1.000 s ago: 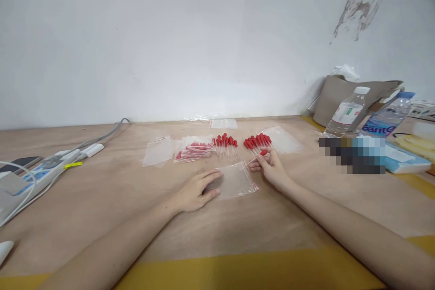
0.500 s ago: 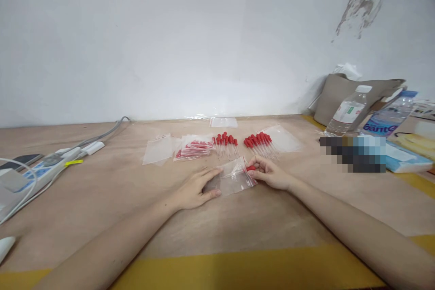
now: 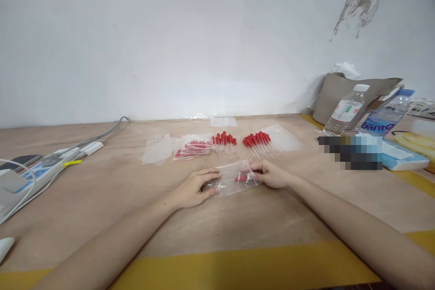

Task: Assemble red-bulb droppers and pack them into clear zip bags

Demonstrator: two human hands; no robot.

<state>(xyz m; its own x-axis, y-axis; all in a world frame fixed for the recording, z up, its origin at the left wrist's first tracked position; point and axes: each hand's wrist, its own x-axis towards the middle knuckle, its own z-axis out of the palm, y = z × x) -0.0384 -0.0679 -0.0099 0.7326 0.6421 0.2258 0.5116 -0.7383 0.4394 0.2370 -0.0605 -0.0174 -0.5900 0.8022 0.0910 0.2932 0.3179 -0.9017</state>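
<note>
A small clear zip bag (image 3: 228,180) lies on the wooden table (image 3: 102,190) between my hands. My left hand (image 3: 195,188) pinches its left end, fingers curled. My right hand (image 3: 270,174) grips the bag's right, open end, where a red-capped dropper (image 3: 242,178) sits inside the bag. Two rows of loose red-capped droppers lie just behind, the left row (image 3: 225,140) and the right row (image 3: 258,140). A filled bag of droppers (image 3: 192,149) rests left of them.
Empty clear bags (image 3: 157,149) lie at the left and back of the droppers. A power strip with cables (image 3: 41,170) and a phone (image 3: 20,161) are far left. Two water bottles (image 3: 346,111), a grey bag (image 3: 340,95) and a tissue pack (image 3: 401,158) stand at right.
My right hand took one dropper from the right row, brought it to the bag's mouth and slid it inside. My left hand stayed on the bag and now pinches its end.
</note>
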